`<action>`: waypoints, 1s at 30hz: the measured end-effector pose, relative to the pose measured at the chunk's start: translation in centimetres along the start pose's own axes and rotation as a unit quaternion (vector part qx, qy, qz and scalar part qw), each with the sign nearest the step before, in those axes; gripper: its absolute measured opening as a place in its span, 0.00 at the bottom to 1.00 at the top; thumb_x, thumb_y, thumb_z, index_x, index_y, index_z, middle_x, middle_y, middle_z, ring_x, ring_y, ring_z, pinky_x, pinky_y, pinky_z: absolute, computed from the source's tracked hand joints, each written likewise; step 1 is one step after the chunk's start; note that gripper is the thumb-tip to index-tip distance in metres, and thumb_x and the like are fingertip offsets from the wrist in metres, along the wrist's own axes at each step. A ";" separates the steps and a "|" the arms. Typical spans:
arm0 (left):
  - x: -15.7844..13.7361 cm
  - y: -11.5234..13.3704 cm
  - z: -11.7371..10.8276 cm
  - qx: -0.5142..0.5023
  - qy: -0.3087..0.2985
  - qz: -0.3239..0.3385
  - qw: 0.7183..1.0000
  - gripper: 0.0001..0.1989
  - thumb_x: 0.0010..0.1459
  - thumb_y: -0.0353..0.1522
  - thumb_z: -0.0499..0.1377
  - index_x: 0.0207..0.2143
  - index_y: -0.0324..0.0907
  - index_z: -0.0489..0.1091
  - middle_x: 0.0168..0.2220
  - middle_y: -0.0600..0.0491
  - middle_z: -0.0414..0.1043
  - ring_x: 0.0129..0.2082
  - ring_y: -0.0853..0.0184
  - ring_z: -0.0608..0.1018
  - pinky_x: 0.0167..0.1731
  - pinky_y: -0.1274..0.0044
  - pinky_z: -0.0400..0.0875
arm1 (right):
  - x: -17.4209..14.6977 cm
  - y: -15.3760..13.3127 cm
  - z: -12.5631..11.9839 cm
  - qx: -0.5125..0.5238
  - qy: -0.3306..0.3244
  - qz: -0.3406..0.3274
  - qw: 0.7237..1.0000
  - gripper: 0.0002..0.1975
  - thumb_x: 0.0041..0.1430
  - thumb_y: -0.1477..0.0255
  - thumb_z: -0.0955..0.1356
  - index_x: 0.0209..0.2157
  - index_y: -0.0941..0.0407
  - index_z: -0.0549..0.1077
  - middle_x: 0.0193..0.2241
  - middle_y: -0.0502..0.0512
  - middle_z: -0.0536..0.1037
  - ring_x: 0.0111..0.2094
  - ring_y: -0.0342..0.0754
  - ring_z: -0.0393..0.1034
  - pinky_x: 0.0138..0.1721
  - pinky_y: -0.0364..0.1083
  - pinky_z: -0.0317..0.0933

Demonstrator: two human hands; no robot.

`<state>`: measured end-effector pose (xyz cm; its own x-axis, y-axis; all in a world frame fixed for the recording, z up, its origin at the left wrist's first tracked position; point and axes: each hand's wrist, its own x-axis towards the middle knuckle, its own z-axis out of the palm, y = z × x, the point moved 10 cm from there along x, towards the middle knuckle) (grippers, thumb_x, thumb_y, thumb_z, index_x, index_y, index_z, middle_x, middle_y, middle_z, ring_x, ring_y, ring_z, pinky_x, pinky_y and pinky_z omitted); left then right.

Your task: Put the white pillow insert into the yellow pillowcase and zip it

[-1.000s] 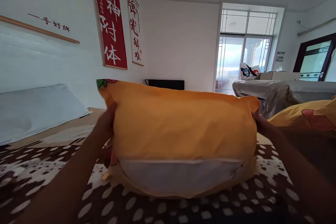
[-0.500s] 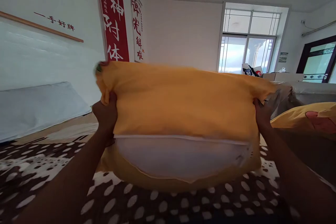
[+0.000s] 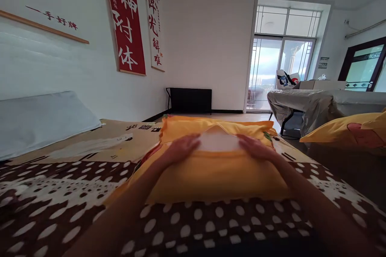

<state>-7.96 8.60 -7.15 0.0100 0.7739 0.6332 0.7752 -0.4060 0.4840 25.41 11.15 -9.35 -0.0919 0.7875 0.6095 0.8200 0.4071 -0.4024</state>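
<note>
A pillow in an orange-yellow pillowcase (image 3: 217, 176) lies flat on the patterned blanket. Through a gap in the case's upper side shows the white inner pillow (image 3: 219, 140). My left hand (image 3: 183, 147) rests on the case at the left of this gap, fingers stretched out and slightly blurred. On the opposite side my right hand (image 3: 253, 146) lies likewise, its fingers extended toward the white part. Neither hand grips the cloth visibly. Bits of a red and green print peek out at the pillowcase's edges.
Brown blanket with white dots (image 3: 193, 217) spreads beneath. A white pillow (image 3: 45, 122) leans at the left wall. Another yellow pillow (image 3: 340, 130) is at the right, near a plastic-covered table (image 3: 316, 98). A black panel (image 3: 191, 100) stands against the far wall.
The pillow, held up by its two sides before, has come down onto the blanket and its opening now faces up. Both hands have let go of the sides and moved inward beside the gap.
</note>
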 end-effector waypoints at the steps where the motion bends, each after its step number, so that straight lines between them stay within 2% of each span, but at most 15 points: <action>1: -0.2 1.0 2.0 0.014 -0.039 0.018 0.999 0.24 0.54 0.48 0.49 0.43 0.42 0.70 0.45 0.45 0.72 0.47 0.58 0.72 0.50 0.68 0.63 | -0.1 -1.8 1.8 -0.016 -0.044 -0.026 0.999 0.22 0.58 0.55 0.59 0.48 0.50 0.69 0.47 0.55 0.74 0.50 0.54 0.66 0.52 0.52 0.55; 2: -0.4 1.6 3.4 0.027 -0.069 0.033 0.997 0.23 0.55 0.48 0.48 0.41 0.42 0.70 0.43 0.44 0.72 0.46 0.57 0.72 0.50 0.66 0.62 | -0.4 -3.2 3.1 -0.038 -0.079 -0.047 0.995 0.21 0.59 0.56 0.58 0.47 0.52 0.69 0.47 0.57 0.74 0.50 0.54 0.66 0.52 0.53 0.54; 4: -0.9 2.1 4.5 0.046 -0.108 0.057 0.991 0.23 0.58 0.47 0.44 0.36 0.40 0.70 0.40 0.44 0.72 0.44 0.57 0.71 0.49 0.64 0.60 | -0.8 -4.6 4.2 -0.064 -0.116 -0.074 0.988 0.20 0.62 0.59 0.57 0.45 0.55 0.70 0.46 0.60 0.74 0.49 0.54 0.66 0.52 0.53 0.53; 7: -1.7 1.4 3.1 0.045 -0.150 0.086 0.984 0.24 0.60 0.47 0.41 0.34 0.40 0.68 0.36 0.48 0.71 0.38 0.62 0.71 0.43 0.70 0.63 | -1.5 -4.4 2.7 -0.051 -0.105 -0.096 0.988 0.18 0.64 0.61 0.56 0.39 0.55 0.72 0.41 0.57 0.75 0.44 0.49 0.67 0.48 0.47 0.56; 10: -2.7 0.8 1.3 0.047 -0.186 0.114 0.975 0.21 0.56 0.50 0.49 0.31 0.41 0.65 0.33 0.52 0.68 0.35 0.65 0.69 0.37 0.75 0.62 | -2.9 -4.1 1.2 -0.039 -0.083 -0.154 0.984 0.15 0.62 0.61 0.59 0.37 0.56 0.72 0.38 0.56 0.75 0.41 0.49 0.67 0.45 0.46 0.56; 12: -3.0 1.3 1.0 0.057 -0.203 0.135 0.968 0.19 0.53 0.48 0.53 0.25 0.40 0.62 0.29 0.53 0.65 0.31 0.66 0.67 0.34 0.76 0.60 | -3.7 -4.3 1.2 -0.037 -0.093 -0.180 0.979 0.14 0.59 0.61 0.62 0.38 0.56 0.71 0.37 0.56 0.75 0.40 0.49 0.67 0.42 0.46 0.56; 14: -2.6 2.1 0.9 0.059 -0.201 0.139 0.968 0.17 0.54 0.45 0.52 0.23 0.40 0.58 0.25 0.55 0.61 0.27 0.68 0.64 0.30 0.76 0.57 | -3.6 -4.4 1.2 -0.034 -0.106 -0.167 0.980 0.12 0.58 0.62 0.63 0.35 0.56 0.70 0.31 0.54 0.75 0.34 0.48 0.67 0.36 0.44 0.55; 17: -0.9 3.1 0.2 0.043 -0.157 0.112 0.980 0.17 0.56 0.43 0.48 0.22 0.41 0.53 0.20 0.58 0.54 0.23 0.71 0.59 0.25 0.77 0.51 | -1.6 -5.2 -0.6 -0.001 -0.054 -0.131 0.990 0.13 0.58 0.63 0.62 0.24 0.56 0.66 0.21 0.49 0.68 0.25 0.44 0.61 0.28 0.42 0.50; 21: 1.4 4.7 -1.9 0.008 -0.098 0.086 0.991 0.17 0.58 0.43 0.46 0.23 0.42 0.50 0.20 0.59 0.48 0.21 0.73 0.56 0.23 0.78 0.49 | 1.4 -7.0 -3.4 0.073 0.010 -0.125 0.989 0.13 0.56 0.63 0.62 0.22 0.56 0.63 0.19 0.47 0.64 0.23 0.42 0.55 0.27 0.42 0.48; 24: 3.4 5.3 -3.1 -0.059 -0.093 0.064 0.992 0.17 0.57 0.44 0.47 0.23 0.42 0.49 0.22 0.59 0.46 0.22 0.74 0.55 0.22 0.80 0.49 | 3.4 -6.5 -4.2 0.098 0.023 -0.091 0.991 0.13 0.55 0.63 0.62 0.24 0.56 0.64 0.19 0.46 0.62 0.23 0.41 0.55 0.27 0.42 0.48; 27: 5.5 4.7 -1.7 -0.096 -0.145 0.055 0.983 0.19 0.54 0.45 0.51 0.23 0.41 0.51 0.23 0.59 0.49 0.23 0.74 0.58 0.23 0.81 0.53 | 5.2 -4.9 -3.0 0.096 -0.002 -0.083 0.992 0.13 0.55 0.62 0.62 0.25 0.56 0.64 0.19 0.46 0.62 0.24 0.42 0.55 0.27 0.42 0.48; 30: 6.2 2.2 2.8 -0.062 -0.227 0.044 0.971 0.19 0.54 0.47 0.50 0.24 0.41 0.56 0.24 0.57 0.56 0.25 0.72 0.62 0.25 0.80 0.56 | 5.8 -2.8 1.6 0.058 -0.098 -0.086 0.990 0.16 0.57 0.59 0.60 0.23 0.56 0.63 0.20 0.48 0.65 0.25 0.43 0.58 0.27 0.42 0.48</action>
<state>-4.41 13.88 -3.81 0.3718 0.8569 0.3570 0.6772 -0.5134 0.5271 21.64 15.32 -5.77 -0.3415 0.7715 0.5368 0.7130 0.5848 -0.3868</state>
